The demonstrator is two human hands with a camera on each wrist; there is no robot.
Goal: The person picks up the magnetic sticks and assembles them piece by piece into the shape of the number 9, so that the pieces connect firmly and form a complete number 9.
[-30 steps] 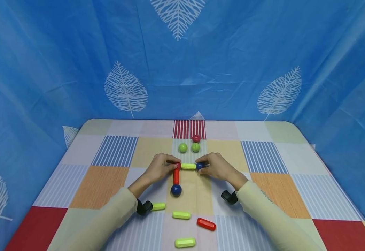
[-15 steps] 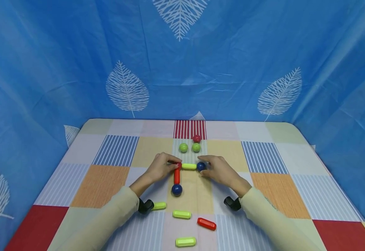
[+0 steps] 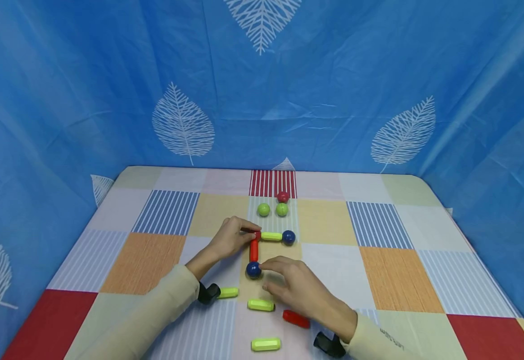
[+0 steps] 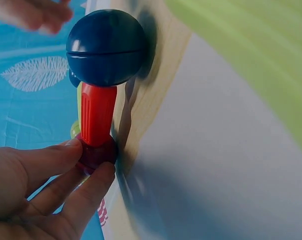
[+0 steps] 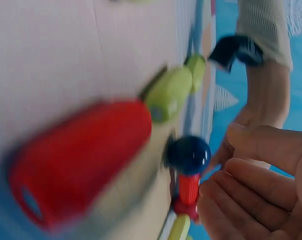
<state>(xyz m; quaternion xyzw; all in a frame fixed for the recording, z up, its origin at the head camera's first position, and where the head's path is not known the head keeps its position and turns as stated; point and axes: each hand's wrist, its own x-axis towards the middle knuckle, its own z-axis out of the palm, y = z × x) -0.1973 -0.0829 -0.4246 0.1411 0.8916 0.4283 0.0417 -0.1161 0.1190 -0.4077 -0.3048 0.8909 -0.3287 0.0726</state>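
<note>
My left hand (image 3: 228,241) pinches a red ball (image 4: 97,154) at the corner of an L-shaped piece. From that ball a red rod (image 3: 254,251) runs toward me to a blue ball (image 3: 253,270). A yellow-green rod (image 3: 271,236) reaches right from the corner to a second blue ball (image 3: 288,237). My right hand (image 3: 301,286) hovers beside the near blue ball, its fingers loosely bent with nothing between them. Its index fingertip is very close to that ball; whether they touch, I cannot tell.
Two green balls (image 3: 263,209) and a red ball (image 3: 282,197) lie behind the piece. Several loose yellow-green rods (image 3: 260,305) and a red rod (image 3: 294,319) lie nearer me on the patchwork cloth (image 3: 406,285). A blue curtain (image 3: 316,120) surrounds the table.
My right hand has let go of the far blue ball and moved toward me and left, to the near blue ball. My left hand stays on the red corner ball.
</note>
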